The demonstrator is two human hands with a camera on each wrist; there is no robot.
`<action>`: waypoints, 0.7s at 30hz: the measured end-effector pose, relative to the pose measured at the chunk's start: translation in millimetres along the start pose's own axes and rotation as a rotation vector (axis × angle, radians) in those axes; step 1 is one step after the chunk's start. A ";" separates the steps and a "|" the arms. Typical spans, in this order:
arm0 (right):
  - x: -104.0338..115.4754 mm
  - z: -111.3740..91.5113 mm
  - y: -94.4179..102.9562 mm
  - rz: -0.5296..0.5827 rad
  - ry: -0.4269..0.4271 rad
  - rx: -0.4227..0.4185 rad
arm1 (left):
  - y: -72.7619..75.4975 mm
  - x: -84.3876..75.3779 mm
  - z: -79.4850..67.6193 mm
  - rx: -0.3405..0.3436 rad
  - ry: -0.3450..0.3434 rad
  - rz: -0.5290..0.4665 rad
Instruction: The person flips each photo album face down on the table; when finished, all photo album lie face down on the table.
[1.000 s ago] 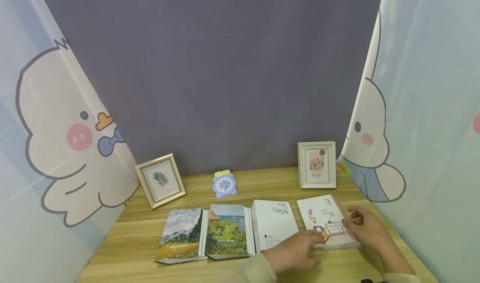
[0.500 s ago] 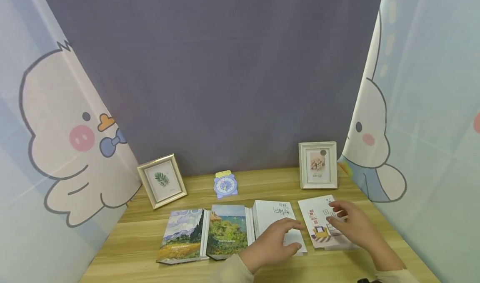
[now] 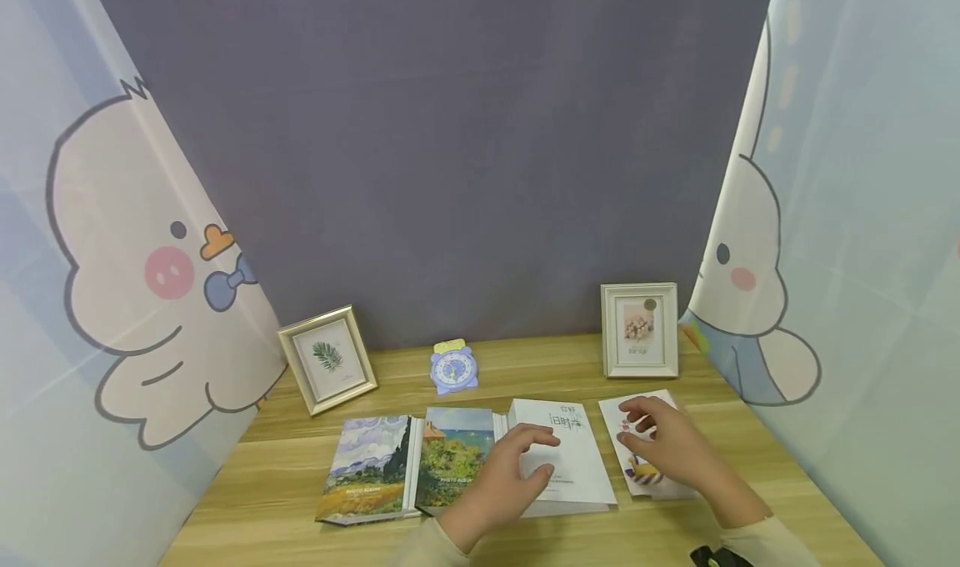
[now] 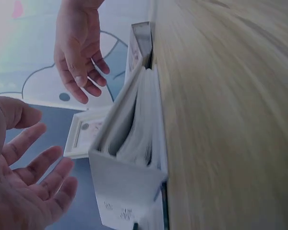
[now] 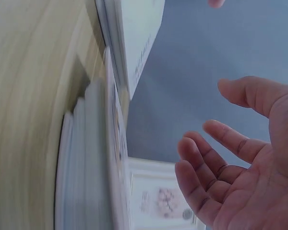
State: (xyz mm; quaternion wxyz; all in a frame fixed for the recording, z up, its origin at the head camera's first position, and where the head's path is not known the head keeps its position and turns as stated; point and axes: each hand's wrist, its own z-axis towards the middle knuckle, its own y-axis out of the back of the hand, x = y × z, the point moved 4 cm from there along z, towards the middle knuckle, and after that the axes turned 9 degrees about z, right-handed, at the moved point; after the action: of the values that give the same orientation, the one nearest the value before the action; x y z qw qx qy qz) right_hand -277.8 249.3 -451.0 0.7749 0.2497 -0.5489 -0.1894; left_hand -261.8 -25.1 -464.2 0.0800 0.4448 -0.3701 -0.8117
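Note:
My left hand hovers over a white photo album with Chinese lettering, thumb and fingers spread apart and holding nothing. In the left wrist view, that album's pages show between its covers. Above the rightmost album, which has a furniture drawing on its white cover, is my right hand. Its fingers are loosely bent with nothing between them, and it hides part of that cover. The right wrist view shows a gap between the right hand and this album's cover.
Two painted photo albums, one with a wheat field and one with a seaside, lie to the left. Behind stand a gold picture frame, a blue clock-shaped piece and a white picture frame on the wooden table.
Both hands have lifted off the rightmost album and moved left. The left hand now hangs over the white lettered album, the right hand over the furniture-drawing cover.

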 end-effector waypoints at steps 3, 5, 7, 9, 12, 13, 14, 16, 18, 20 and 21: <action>3.0 3.3 -7.2 0.004 -0.011 0.032 | 6.4 2.4 -4.1 -0.047 0.015 -0.004; 3.7 5.6 -13.0 0.001 -0.026 0.042 | 9.6 4.4 -6.3 -0.076 0.031 -0.005; 3.0 7.2 -19.5 0.010 -0.043 0.052 | 11.5 7.3 -8.4 -0.095 0.048 -0.026; 1.5 8.3 -25.6 0.018 -0.056 0.056 | 11.7 11.7 -10.6 -0.105 0.064 -0.047; -0.3 8.7 -32.2 0.032 -0.070 0.069 | 11.7 18.3 -14.5 -0.108 0.081 -0.062; -0.6 8.8 -33.5 0.037 -0.068 0.076 | 12.0 20.1 -15.6 -0.109 0.084 -0.059; -0.8 8.9 -34.6 0.036 -0.067 0.080 | 12.4 21.9 -16.7 -0.109 0.082 -0.062; -0.5 9.0 -36.1 0.033 -0.060 0.088 | 14.1 25.0 -18.8 -0.115 0.089 -0.066; -0.1 9.1 -37.4 0.029 -0.054 0.097 | 15.8 27.5 -20.4 -0.117 0.103 -0.079; 0.1 9.4 -39.1 0.029 -0.057 0.108 | 17.6 29.8 -22.1 -0.117 0.122 -0.101; 0.5 9.4 -40.0 0.033 -0.060 0.117 | 18.2 31.4 -23.0 -0.116 0.135 -0.109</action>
State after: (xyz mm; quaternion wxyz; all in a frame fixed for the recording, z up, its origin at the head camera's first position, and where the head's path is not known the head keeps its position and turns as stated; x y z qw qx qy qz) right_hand -287.4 215.1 -471.9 0.7452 0.2798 -0.5860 -0.1515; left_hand -266.0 -64.6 -480.4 0.0862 0.5124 -0.2915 -0.8032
